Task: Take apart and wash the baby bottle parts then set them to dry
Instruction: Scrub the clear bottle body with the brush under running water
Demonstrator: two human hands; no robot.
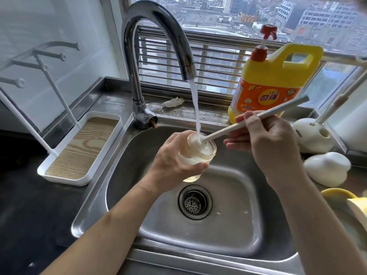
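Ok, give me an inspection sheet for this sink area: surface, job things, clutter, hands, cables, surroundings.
Surface: steel sink set in a dark counter.
Job's things: glass bottle under running water from the faucet, brush pushed into its mouth; drying rack at left.
Clutter: detergent jug and crumpled tissue on the back ledge; white holder at right.
Hands: left hand grips the glass bottle; right hand holds the brush.
Cables: nothing seen.
Surroundings: window, city buildings beyond.

Head-worn wide view, looking down, close over the sink (248,225)
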